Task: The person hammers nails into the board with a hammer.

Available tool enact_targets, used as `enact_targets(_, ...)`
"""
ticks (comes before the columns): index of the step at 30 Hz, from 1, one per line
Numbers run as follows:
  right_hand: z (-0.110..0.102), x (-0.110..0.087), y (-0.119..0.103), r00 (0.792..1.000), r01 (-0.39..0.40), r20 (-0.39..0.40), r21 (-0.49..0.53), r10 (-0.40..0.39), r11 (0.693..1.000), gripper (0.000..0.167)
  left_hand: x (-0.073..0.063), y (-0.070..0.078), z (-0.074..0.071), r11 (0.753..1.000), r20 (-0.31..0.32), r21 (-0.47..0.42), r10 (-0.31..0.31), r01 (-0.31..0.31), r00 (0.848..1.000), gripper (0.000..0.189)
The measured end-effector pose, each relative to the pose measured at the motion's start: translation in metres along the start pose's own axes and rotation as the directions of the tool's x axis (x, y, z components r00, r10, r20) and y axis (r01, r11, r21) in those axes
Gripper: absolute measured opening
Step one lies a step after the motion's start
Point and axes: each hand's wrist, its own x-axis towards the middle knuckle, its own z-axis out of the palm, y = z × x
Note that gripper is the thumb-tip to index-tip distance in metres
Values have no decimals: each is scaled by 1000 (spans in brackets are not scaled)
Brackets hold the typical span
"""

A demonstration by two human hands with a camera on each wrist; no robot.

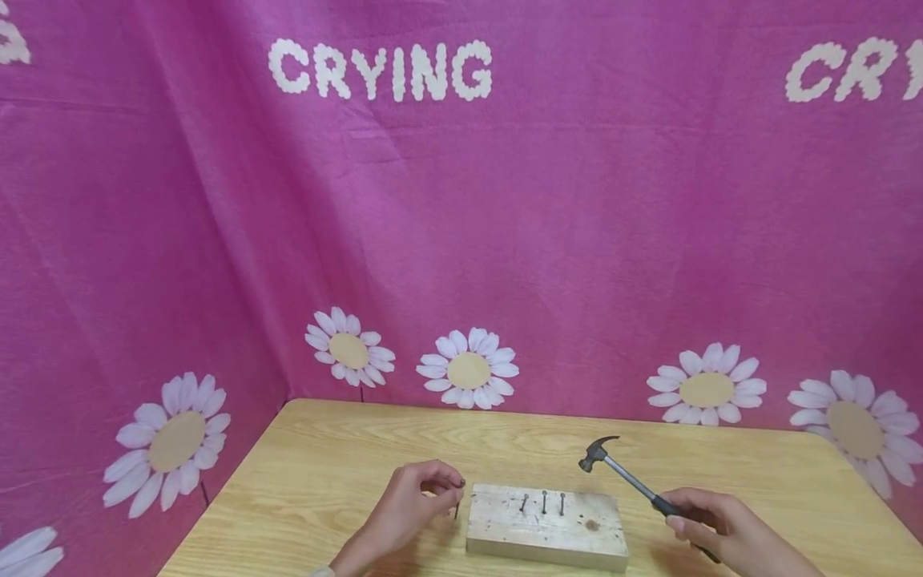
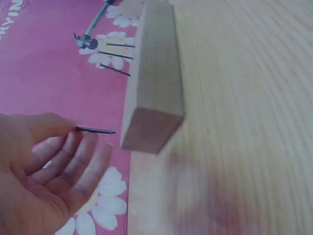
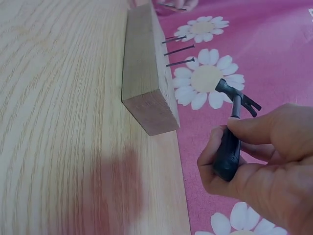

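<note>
A pale wooden block [image 1: 546,543] lies flat on the table, with three nails [image 1: 544,502] standing up from its top, the leftmost leaning a little. Left of the block, my left hand [image 1: 418,503] pinches a loose nail [image 2: 96,130] between thumb and fingertips, point down, beside the block's end. My right hand [image 1: 721,525] grips a claw hammer [image 1: 629,474] by its black rubber handle [image 3: 228,154], to the right of the block. The hammer's dark head [image 3: 234,95] is raised beyond the block's back right corner, apart from the nails.
The light wood-grain table [image 1: 332,449] reaches back to a pink cloth [image 1: 505,240] printed with daisies and white letters. This cloth hangs behind the table and along its left side. A dark knot [image 1: 592,526] and small marks show on the block's top.
</note>
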Motion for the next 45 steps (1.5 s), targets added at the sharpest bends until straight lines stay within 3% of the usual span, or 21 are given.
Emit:
enact_targets(7, 0, 0, -5, 997, -81, -7, 73, 82, 994, 33, 20, 12, 20, 985, -69, -158, 56, -66, 996, 12)
enact_targets(17, -3, -3, -3, 998, -59, -36, 59, 61, 997, 36, 47, 25, 52, 962, -40, -255, 94, -101, 995, 14)
enact_targets(23, -5, -5, -5, 992, -107, -55, 76, 112, 991, 37, 55, 26, 79, 954, -4, -277, 113, -109, 994, 13)
enact_targets(29, -3, -4, -6, 990, -118, -60, 91, 124, 989, 38, 55, 21, 102, 944, 6, -299, 145, -136, 989, 11)
enact_targets(34, 0, -3, -7, 986, -140, -69, 124, 149, 982, 38, 52, 15, 114, 939, -19, -297, 174, -172, 985, 12)
enact_targets(39, -2, -4, -7, 980, -167, -92, 104, 176, 981, 39, 55, 16, 121, 942, -63, -234, 233, -241, 970, 14)
enact_targets(45, -5, -8, -5, 979, -165, -102, 106, 175, 981, 42, 59, 19, 131, 940, -14, -218, 265, -261, 964, 12)
